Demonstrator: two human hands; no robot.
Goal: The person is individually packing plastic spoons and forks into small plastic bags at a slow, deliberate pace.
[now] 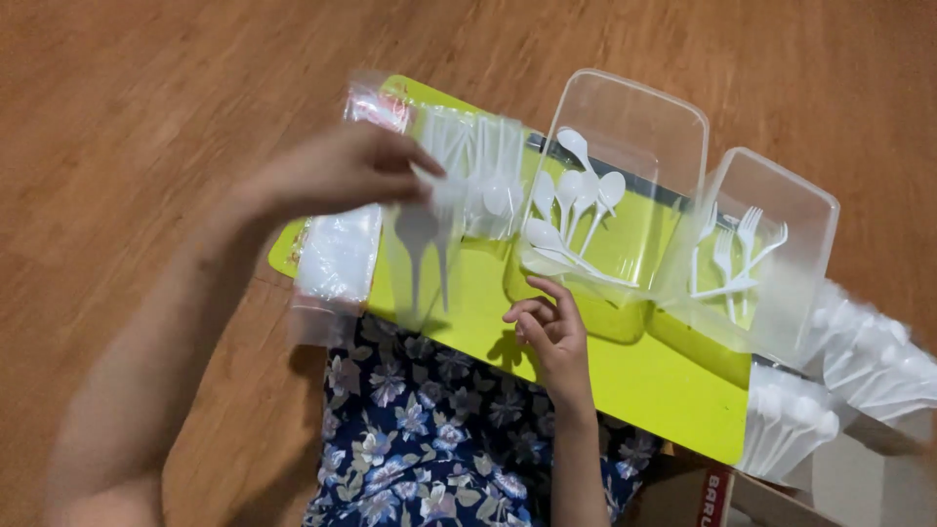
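My left forearm fills the near corner of the view, blurred, and my left hand [342, 176] is raised over the lime-green board [625, 381] that lies across my lap, above my flowered skirt [429, 439]. The fingers of that hand are pinched narrow on the top edge of a small clear plastic sleeve [420, 259], which hangs down from them with a white plastic spoon and fork showing inside, handles down. My right hand [551, 327] rests low on the board with the fingers curled loosely inward and nothing in them, just below the near rim of the clear rectangular tub [625, 127] that holds loose white spoons [576, 200]. To the right of that tub sits a second clear tub [781, 195] with white forks [732, 259] in it. At the far left edge of the board lies a stack of empty clear sleeves [337, 254], and behind my raised hand a row of already filled sleeves [488, 166] leans against the spoon tub. Bundles of packed white cutlery [839, 381] sit off the right end of the board, and a cardboard box corner [703, 498] shows below it, all on a wooden floor [146, 88]. I judge that I am in the middle of packing a set, with this sleeve loaded and held up. The next move, as I see it, calls for laying this sleeve with the finished ones without spilling the pieces out of its open top, and my free hand is close to the spoons.
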